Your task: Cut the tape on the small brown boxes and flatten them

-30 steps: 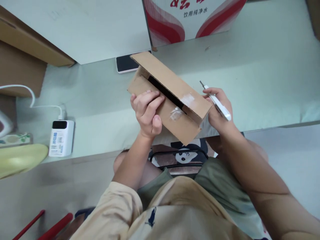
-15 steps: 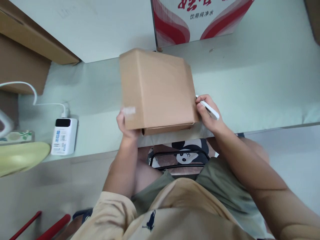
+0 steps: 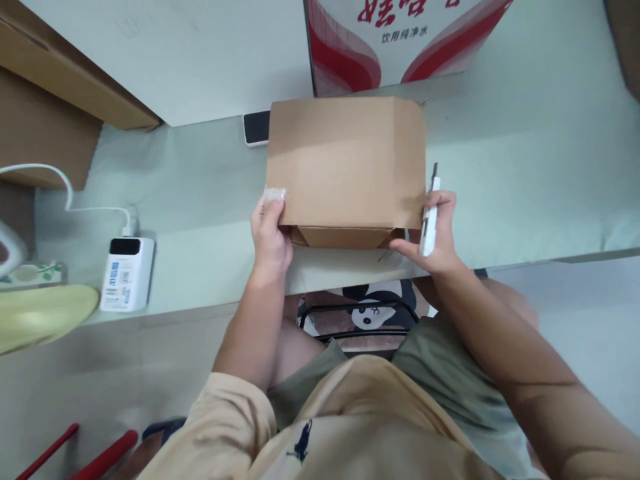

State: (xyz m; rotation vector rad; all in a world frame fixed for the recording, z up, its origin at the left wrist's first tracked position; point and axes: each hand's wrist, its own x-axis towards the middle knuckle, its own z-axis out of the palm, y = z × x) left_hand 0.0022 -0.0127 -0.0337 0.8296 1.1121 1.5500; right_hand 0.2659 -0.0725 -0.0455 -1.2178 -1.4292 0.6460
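A brown cardboard box [image 3: 345, 160] lies flat on the pale green table [image 3: 525, 173], its broad plain face up and a folded flap showing at its near edge. My left hand [image 3: 270, 237] grips the box's near left corner, where a scrap of clear tape sticks. My right hand [image 3: 433, 233] holds a white utility knife [image 3: 429, 213] and its fingers touch the box's near right corner. The knife's blade points away from me along the box's right side.
A red and white printed carton [image 3: 400, 33] stands behind the box. A phone [image 3: 256, 127] peeks out at the box's far left corner. A white charger [image 3: 125, 273] with a cable sits at the left, near a yellow object [image 3: 45, 313]. Brown cartons [image 3: 50, 113] fill the far left.
The box was tilted with its open slit showing, then turned over. It now lies squarely on the table, plain side up. My left hand moved to its near left corner.
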